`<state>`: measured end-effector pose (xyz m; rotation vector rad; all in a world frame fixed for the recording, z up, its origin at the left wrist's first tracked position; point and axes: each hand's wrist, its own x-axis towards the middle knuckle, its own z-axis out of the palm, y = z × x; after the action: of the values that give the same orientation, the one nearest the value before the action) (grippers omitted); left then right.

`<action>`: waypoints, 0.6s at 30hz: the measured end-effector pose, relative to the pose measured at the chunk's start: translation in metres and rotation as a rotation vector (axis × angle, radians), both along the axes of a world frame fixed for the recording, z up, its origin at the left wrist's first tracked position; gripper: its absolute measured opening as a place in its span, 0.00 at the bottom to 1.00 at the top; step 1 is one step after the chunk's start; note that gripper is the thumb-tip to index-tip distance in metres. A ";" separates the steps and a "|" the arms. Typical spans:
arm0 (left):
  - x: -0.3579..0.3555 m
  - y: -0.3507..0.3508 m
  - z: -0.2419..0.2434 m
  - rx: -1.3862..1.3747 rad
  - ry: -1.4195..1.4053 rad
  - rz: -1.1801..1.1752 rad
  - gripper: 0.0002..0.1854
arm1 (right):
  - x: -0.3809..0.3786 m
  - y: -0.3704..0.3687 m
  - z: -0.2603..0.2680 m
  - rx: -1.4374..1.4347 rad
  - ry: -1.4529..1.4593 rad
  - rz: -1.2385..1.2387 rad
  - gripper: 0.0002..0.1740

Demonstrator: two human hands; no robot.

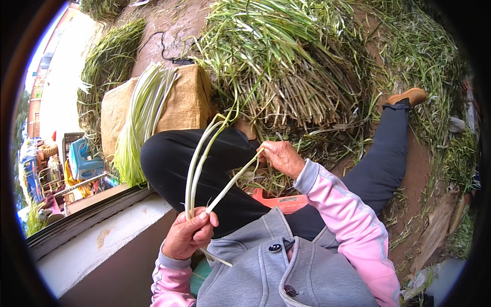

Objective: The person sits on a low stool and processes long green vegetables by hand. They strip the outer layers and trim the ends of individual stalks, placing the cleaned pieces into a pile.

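My left hand (191,233) grips a few long pale green plant stalks (199,165), perhaps garlic shoots, near their lower ends. Their upper parts bend over above my knee, and pale ends poke out below the fist. Another stalk (234,179) slants from this hand to my right hand (283,157), which pinches its tip between thumb and finger. A thin strip dangles at that pinch. Ahead of my hands lies a large heap of leafy stalks (307,88), with brownish cut ends towards me. A bundle of smooth pale stalks (147,115) drapes over an orange-tan woven sack-covered block (184,99) at the left.
A white-topped ledge (111,234) runs along my left side. Beyond it stand a blue plastic stool (82,159) and assorted goods. Under my legs is a red plastic stool (282,201). Loose green leaves (418,57) litter the ground at right, near a wooden board (433,230).
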<state>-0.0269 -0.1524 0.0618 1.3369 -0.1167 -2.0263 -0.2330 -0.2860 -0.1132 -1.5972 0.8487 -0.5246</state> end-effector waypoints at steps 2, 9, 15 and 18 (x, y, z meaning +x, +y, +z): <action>-0.006 -0.003 -0.011 0.066 0.031 -0.011 0.13 | -0.004 0.001 -0.004 0.148 0.006 -0.091 0.11; 0.027 -0.028 0.021 -0.262 -0.345 0.147 0.14 | -0.129 -0.027 -0.054 0.005 0.829 0.127 0.14; 0.124 -0.150 0.087 -0.972 -0.129 0.506 0.13 | -0.155 -0.044 -0.018 -0.203 0.965 0.038 0.29; 0.139 -0.213 0.089 -1.026 0.144 0.565 0.15 | -0.124 -0.078 -0.005 -0.428 0.703 -0.276 0.18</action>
<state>0.1119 -0.3656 0.1509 0.4784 -0.5564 -1.2451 -0.3571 -0.3638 -0.1182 -2.1154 1.5793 -0.3424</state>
